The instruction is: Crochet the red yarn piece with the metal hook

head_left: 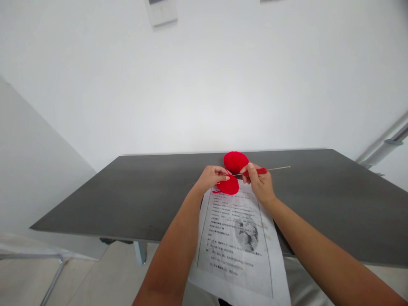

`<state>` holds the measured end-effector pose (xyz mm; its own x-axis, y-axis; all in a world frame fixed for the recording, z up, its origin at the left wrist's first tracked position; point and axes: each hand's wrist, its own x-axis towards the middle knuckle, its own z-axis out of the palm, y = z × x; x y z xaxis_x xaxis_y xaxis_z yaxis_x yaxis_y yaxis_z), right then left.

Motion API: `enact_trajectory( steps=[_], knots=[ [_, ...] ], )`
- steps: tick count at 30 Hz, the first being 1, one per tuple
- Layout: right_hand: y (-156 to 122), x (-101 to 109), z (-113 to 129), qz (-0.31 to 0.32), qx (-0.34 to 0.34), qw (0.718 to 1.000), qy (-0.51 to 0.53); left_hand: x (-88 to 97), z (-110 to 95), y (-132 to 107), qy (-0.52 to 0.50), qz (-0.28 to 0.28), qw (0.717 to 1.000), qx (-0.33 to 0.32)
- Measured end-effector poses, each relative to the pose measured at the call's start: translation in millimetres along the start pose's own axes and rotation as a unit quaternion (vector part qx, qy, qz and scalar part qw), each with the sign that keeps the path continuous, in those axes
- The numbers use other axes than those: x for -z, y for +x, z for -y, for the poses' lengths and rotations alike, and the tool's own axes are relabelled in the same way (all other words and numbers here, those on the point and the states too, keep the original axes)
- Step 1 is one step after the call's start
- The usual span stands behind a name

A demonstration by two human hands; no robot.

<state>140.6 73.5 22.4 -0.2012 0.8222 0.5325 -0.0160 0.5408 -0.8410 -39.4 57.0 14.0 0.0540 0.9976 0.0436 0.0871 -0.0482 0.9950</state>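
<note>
My left hand (pixel 212 176) pinches a small red crocheted piece (pixel 230 186) above the top of a printed paper sheet (pixel 239 242). My right hand (pixel 259 182) is closed around the red handle of a crochet hook (pixel 259 171), whose thin metal shaft sticks out to the right. The hook's tip meets the red piece between my two hands. A red ball of yarn (pixel 235 161) lies just behind my hands on the dark table (pixel 127 195).
The printed sheet with text and a grey picture hangs over the table's near edge. A white wall stands behind the table. A metal chair frame (pixel 47 272) is at the lower left, and a grey rail (pixel 387 146) at the far right.
</note>
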Motion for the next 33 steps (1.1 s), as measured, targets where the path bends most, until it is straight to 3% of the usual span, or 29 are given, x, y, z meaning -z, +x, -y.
enact_trajectory(
  steps=[4,12,21,33],
  knots=[
    [3,1,-1,0.028,-0.019,0.999,0.023,0.7,0,-2,0.014,0.003,1.000,0.007],
    [12,-2,-15,0.009,-0.088,0.989,0.122,-0.5,4,-1,-0.005,0.021,1.000,0.009],
    [14,-2,-11,0.041,-0.176,0.957,0.229,-7.3,-2,-3,-0.081,0.001,0.997,0.014],
    [11,-5,-5,0.098,-0.188,0.945,0.249,-4.6,-6,-5,-0.109,0.036,0.993,0.020]
  ],
)
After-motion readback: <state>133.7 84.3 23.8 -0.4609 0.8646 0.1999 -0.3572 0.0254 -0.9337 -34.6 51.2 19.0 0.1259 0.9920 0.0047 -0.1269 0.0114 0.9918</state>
